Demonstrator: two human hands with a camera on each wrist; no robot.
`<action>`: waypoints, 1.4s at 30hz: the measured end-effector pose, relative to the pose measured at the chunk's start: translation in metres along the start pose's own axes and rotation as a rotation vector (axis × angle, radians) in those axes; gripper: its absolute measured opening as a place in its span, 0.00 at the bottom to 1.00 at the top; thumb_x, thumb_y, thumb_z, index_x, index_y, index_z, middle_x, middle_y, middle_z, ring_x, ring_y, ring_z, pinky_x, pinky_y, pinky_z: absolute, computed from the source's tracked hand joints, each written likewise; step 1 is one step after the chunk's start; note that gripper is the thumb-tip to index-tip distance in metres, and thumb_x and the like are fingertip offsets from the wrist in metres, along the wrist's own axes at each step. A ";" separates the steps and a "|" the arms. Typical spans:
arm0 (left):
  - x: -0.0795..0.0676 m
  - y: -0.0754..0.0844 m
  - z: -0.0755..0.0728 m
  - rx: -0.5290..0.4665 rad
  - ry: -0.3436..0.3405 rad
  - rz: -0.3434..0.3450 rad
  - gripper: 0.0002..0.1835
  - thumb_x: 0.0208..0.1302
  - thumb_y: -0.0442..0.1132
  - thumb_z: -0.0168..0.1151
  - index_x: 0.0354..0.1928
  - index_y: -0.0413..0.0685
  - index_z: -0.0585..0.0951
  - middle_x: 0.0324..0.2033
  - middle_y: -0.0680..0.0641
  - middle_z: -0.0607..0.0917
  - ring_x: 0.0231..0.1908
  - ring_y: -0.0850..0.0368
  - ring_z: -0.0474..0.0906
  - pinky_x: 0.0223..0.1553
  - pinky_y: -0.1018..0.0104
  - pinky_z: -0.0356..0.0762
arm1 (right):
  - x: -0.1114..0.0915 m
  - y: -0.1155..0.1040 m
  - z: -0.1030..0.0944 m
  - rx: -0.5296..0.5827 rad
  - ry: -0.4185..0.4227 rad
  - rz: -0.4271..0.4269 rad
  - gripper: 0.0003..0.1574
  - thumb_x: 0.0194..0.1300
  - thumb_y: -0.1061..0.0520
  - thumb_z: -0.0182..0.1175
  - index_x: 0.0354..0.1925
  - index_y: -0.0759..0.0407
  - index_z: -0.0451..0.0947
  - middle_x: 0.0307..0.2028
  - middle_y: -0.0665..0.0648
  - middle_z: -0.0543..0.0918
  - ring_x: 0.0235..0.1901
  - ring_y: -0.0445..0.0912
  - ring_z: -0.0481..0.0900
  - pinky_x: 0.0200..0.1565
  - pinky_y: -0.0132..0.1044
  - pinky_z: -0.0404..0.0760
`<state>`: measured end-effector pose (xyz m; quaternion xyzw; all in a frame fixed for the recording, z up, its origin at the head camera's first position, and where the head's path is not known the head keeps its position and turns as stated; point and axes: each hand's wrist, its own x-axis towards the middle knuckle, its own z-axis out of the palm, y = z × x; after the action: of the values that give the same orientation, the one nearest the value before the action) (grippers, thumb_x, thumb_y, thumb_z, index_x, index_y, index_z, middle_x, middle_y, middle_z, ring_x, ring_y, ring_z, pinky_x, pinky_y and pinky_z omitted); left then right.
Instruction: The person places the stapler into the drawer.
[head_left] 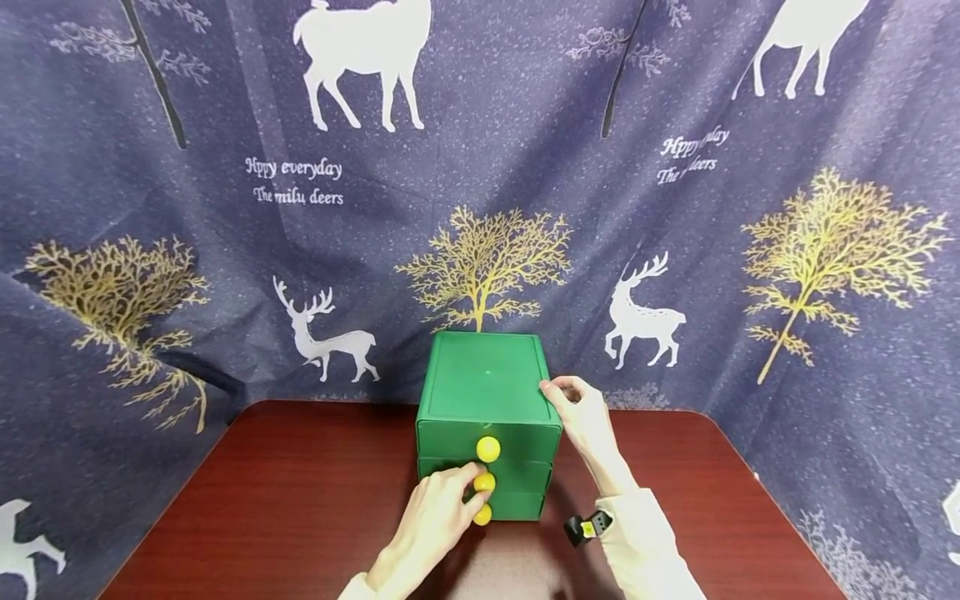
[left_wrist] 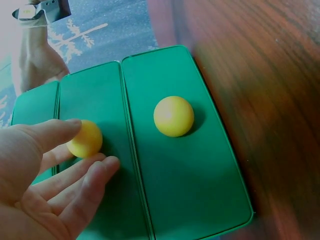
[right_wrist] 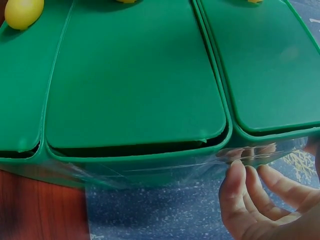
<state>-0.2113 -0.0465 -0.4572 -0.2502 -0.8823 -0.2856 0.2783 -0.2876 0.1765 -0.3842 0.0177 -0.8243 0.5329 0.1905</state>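
A green chest (head_left: 487,379) of three stacked drawers stands on the table, each drawer front with a round yellow knob. My left hand (head_left: 438,508) is at the middle drawer's knob (left_wrist: 87,140), thumb and fingers curled about it. The top knob (head_left: 488,449) and the bottom knob (left_wrist: 173,116) are untouched. On the chest's right side, near the top, rest the fingertips of my right hand (head_left: 588,417). The right wrist view shows those fingers (right_wrist: 234,182) against the shiny side wall, gripping nothing. All the drawers sit in the chest, with narrow dark gaps along their edges.
The reddish-brown table (head_left: 315,483) extends to both sides of the chest. Behind it hangs a dark blue cloth (head_left: 375,250) printed with white deer and golden trees. A black wrist device (head_left: 588,527) sits on the right forearm.
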 end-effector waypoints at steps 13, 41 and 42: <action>0.002 0.001 0.001 0.000 -0.030 -0.020 0.07 0.58 0.42 0.71 0.36 0.61 0.81 0.26 0.59 0.82 0.24 0.63 0.78 0.23 0.64 0.75 | 0.001 0.000 -0.003 -0.004 -0.007 0.010 0.19 0.63 0.43 0.65 0.43 0.56 0.82 0.27 0.52 0.80 0.29 0.46 0.73 0.34 0.38 0.71; -0.010 0.005 -0.027 0.068 -0.090 -0.002 0.19 0.69 0.55 0.58 0.54 0.53 0.81 0.43 0.56 0.84 0.40 0.58 0.83 0.38 0.57 0.80 | -0.001 0.000 -0.016 -0.045 -0.029 -0.013 0.17 0.71 0.47 0.58 0.46 0.58 0.82 0.30 0.55 0.82 0.23 0.45 0.76 0.29 0.37 0.77; -0.011 0.003 -0.031 0.076 -0.096 -0.007 0.20 0.70 0.56 0.57 0.55 0.54 0.81 0.44 0.56 0.84 0.41 0.58 0.83 0.40 0.57 0.80 | -0.002 0.000 -0.016 -0.042 -0.035 -0.015 0.16 0.71 0.48 0.58 0.46 0.58 0.82 0.30 0.56 0.82 0.22 0.44 0.77 0.28 0.37 0.78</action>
<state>-0.1901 -0.0673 -0.4419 -0.2497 -0.9058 -0.2405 0.2437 -0.2813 0.1903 -0.3793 0.0290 -0.8384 0.5135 0.1801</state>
